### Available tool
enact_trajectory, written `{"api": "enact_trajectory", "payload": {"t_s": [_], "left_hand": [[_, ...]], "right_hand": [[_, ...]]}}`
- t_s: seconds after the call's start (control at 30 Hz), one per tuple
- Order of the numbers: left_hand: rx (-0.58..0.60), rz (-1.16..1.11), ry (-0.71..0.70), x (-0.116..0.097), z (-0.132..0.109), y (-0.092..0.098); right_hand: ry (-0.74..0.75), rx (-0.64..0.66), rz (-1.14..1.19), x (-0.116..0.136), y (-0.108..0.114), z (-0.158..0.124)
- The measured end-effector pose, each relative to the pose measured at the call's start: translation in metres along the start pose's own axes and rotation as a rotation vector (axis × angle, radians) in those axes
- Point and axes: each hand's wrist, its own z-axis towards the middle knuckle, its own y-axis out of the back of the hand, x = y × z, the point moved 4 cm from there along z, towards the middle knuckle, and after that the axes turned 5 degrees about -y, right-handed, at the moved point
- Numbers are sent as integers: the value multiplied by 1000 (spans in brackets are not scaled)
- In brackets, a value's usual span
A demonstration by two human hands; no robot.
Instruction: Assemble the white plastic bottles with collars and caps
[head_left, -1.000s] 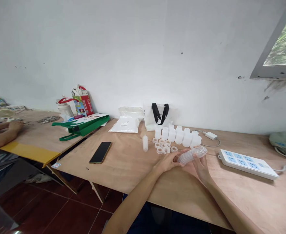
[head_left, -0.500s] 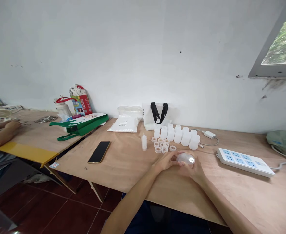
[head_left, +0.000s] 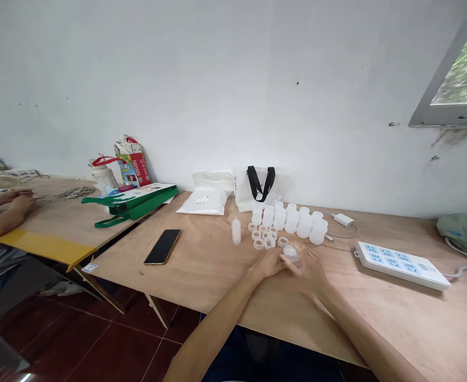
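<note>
Both my hands meet at the middle of the wooden table (head_left: 217,276). My right hand (head_left: 310,270) is wrapped round a small translucent plastic bottle (head_left: 292,253), held upright with its top showing. My left hand (head_left: 268,263) is closed against the bottle's left side. Just beyond them lie several clear plastic rings (head_left: 265,237), a small capped bottle (head_left: 236,231) standing alone, and a row of several white plastic bottles (head_left: 292,218).
A black phone (head_left: 162,246) lies left of my hands, a white power strip (head_left: 402,265) to the right. Plastic bags (head_left: 207,199) and a white tote (head_left: 259,188) stand by the wall. Another person's arms (head_left: 2,209) rest on the left table beside a green bag (head_left: 132,201).
The bottle lay sideways across my hands a second ago; it has been turned upright, and my hands have closed together around it, slightly nearer the rings.
</note>
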Motion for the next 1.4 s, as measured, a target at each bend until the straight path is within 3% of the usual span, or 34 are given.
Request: {"api": "enact_trajectory", "payload": {"t_s": [0.13, 0.33, 0.53, 0.7, 0.93, 1.07, 1.4], "left_hand": [[-14, 12, 2, 2, 1, -1], [17, 35, 31, 3, 2, -2], [30, 49, 56, 1, 2, 0], [32, 60, 75, -3, 1, 1], [50, 72, 49, -12, 1, 3], [60, 87, 45, -13, 0, 3], [-7, 51, 37, -11, 2, 0]], "right_hand": [[-52, 62, -46, 6, -10, 12], [-387, 89, 58, -2, -15, 29], [-606, 73, 492, -11, -8, 47], [-662, 37, 710, -23, -13, 49], [-705, -40, 879, -35, -9, 30], [-712, -80, 865, -36, -9, 17], [-686, -4, 657, -36, -19, 7]]}}
